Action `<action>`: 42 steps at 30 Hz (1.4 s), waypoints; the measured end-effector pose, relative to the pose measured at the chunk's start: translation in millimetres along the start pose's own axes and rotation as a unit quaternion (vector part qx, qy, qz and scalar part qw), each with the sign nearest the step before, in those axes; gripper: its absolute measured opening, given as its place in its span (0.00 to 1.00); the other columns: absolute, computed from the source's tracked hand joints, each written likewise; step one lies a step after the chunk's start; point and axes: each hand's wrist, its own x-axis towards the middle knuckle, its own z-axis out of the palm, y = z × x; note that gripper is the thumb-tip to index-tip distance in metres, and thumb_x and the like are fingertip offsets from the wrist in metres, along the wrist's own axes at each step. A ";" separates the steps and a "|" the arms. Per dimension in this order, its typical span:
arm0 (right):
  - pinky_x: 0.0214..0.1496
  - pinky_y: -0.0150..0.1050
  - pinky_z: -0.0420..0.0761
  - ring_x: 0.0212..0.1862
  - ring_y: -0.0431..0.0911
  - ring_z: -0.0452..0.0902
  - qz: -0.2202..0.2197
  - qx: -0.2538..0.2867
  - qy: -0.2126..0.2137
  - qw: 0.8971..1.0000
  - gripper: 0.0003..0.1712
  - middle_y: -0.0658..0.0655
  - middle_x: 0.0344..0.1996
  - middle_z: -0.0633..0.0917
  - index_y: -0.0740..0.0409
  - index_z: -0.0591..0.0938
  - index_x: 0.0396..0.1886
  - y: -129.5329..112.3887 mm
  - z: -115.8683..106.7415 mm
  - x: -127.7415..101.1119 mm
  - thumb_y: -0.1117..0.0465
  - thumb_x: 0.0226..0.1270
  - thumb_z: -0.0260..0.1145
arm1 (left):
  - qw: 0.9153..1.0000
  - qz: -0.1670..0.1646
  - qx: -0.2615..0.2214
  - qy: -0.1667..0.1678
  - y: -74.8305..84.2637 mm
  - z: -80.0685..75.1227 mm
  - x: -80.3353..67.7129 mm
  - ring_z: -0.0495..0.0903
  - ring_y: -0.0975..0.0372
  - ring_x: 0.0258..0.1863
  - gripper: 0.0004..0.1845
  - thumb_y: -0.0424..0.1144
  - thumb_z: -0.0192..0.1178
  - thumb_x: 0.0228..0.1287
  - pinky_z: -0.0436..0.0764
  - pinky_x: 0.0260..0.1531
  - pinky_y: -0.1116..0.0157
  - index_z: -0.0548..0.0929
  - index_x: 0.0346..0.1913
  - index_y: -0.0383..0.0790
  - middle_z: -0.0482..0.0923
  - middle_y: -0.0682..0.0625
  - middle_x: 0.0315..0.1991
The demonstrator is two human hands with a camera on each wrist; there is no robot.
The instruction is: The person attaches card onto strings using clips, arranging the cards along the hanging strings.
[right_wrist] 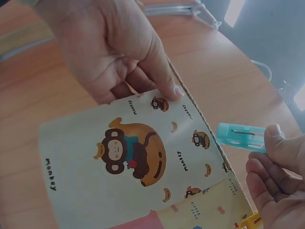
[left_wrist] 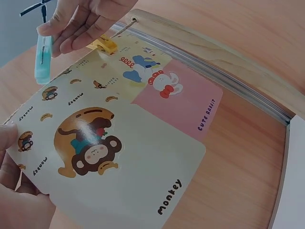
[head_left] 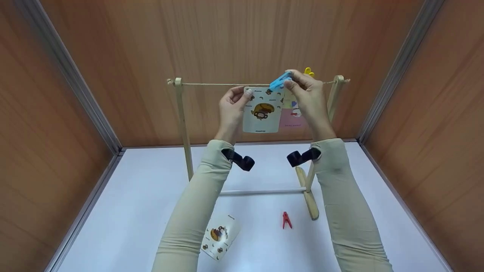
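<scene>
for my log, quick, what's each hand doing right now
Left hand: closed, pinching the monkey card near a corner.
Right hand: closed, holding the blue clothespin.

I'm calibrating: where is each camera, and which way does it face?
Head: on the head, facing forward and down at the rack; left hand, right hand, sleeves.
Left wrist: on that wrist, facing the held card; both hands.
Right wrist: on that wrist, facing the held card; both hands.
Both wrist views share the blue clip.

The left sleeve (head_left: 189, 204) and right sleeve (head_left: 348, 200) are pale beige and wrinkled, the right faintly smudged. At the cuffs (head_left: 328, 145), the left mount (head_left: 239, 159) and right mount (head_left: 303, 156) are black, bent, blunt-ended.
</scene>
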 end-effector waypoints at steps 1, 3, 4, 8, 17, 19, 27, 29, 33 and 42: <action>0.48 0.29 0.73 0.43 0.39 0.70 0.001 -0.001 0.002 1.000 0.20 0.49 0.42 0.79 0.57 0.80 0.57 -0.6 0.1 0.8 0.56 0.68 0.61 | 1.000 0.000 0.000 0.000 0.0 0.3 0.2 0.79 0.63 0.41 0.12 0.36 0.62 0.65 0.76 0.42 0.69 0.77 0.49 0.37 0.81 0.47 0.42; 0.48 0.29 0.73 0.43 0.39 0.70 0.005 -0.003 0.004 1.000 0.20 0.50 0.43 0.80 0.57 0.81 0.57 -2.2 0.0 1.8 0.56 0.67 0.61 | 1.000 0.000 0.000 0.001 0.4 1.0 0.3 0.79 0.63 0.41 0.12 0.36 0.62 0.65 0.75 0.42 0.69 0.77 0.49 0.37 0.81 0.47 0.42; 0.47 0.29 0.73 0.43 0.39 0.71 0.009 -0.003 0.006 1.000 0.20 0.50 0.43 0.80 0.57 0.81 0.57 -2.5 0.0 2.6 0.56 0.67 0.62 | 1.000 -0.001 0.001 0.002 0.6 1.4 0.4 0.79 0.63 0.41 0.12 0.36 0.62 0.65 0.75 0.41 0.69 0.77 0.49 0.37 0.81 0.47 0.42; 0.47 0.29 0.74 0.43 0.39 0.72 0.019 -0.005 0.012 1.000 0.20 0.53 0.44 0.83 0.56 0.82 0.56 -5.2 -0.1 4.0 0.57 0.66 0.63 | 1.000 -0.004 0.003 0.000 1.0 2.2 0.9 0.79 0.63 0.41 0.12 0.36 0.62 0.65 0.75 0.42 0.69 0.78 0.49 0.37 0.81 0.48 0.42; 0.47 0.30 0.75 0.42 0.40 0.73 0.001 -0.003 0.022 1.000 0.17 0.53 0.41 0.85 0.56 0.84 0.52 -9.7 1.1 6.1 0.58 0.66 0.63 | 1.000 0.001 0.004 0.003 0.4 2.5 1.5 0.79 0.62 0.41 0.12 0.37 0.62 0.65 0.75 0.42 0.68 0.77 0.49 0.38 0.81 0.48 0.41; 0.46 0.30 0.75 0.42 0.40 0.72 -0.007 -0.004 0.027 1.000 0.16 0.53 0.40 0.85 0.57 0.84 0.51 -10.2 2.0 6.6 0.58 0.65 0.64 | 1.000 0.002 -0.002 0.003 0.0 3.0 1.8 0.79 0.62 0.40 0.12 0.37 0.62 0.64 0.75 0.42 0.69 0.77 0.48 0.38 0.81 0.48 0.41; 0.45 0.28 0.77 0.41 0.39 0.73 -0.026 -0.031 0.034 0.999 0.15 0.55 0.41 0.85 0.58 0.85 0.49 -14.4 6.8 8.3 0.59 0.66 0.64 | 1.000 0.004 -0.011 0.001 0.2 2.8 0.8 0.79 0.62 0.40 0.11 0.36 0.62 0.64 0.76 0.42 0.69 0.77 0.47 0.38 0.81 0.48 0.40; 0.45 0.28 0.77 0.41 0.39 0.73 -0.023 -0.043 0.034 0.998 0.15 0.55 0.42 0.84 0.58 0.85 0.50 -15.1 7.6 8.8 0.59 0.66 0.64 | 1.000 0.005 -0.010 0.000 0.6 2.6 0.7 0.79 0.62 0.41 0.10 0.36 0.62 0.64 0.76 0.42 0.69 0.77 0.47 0.39 0.81 0.48 0.40; 0.46 0.29 0.77 0.40 0.39 0.73 -0.014 -0.048 0.035 0.998 0.15 0.55 0.41 0.84 0.57 0.85 0.49 -15.3 9.2 10.6 0.59 0.65 0.64 | 1.000 0.006 -0.008 -0.001 0.7 2.2 1.0 0.79 0.62 0.41 0.10 0.37 0.62 0.65 0.76 0.43 0.68 0.77 0.46 0.39 0.81 0.49 0.40; 0.47 0.31 0.78 0.39 0.41 0.74 0.004 -0.055 0.030 0.998 0.15 0.55 0.40 0.83 0.55 0.85 0.50 -13.5 10.1 13.3 0.58 0.65 0.64 | 1.000 0.008 -0.008 -0.005 -0.5 3.8 1.9 0.78 0.62 0.41 0.10 0.37 0.61 0.65 0.75 0.43 0.67 0.77 0.46 0.40 0.81 0.49 0.41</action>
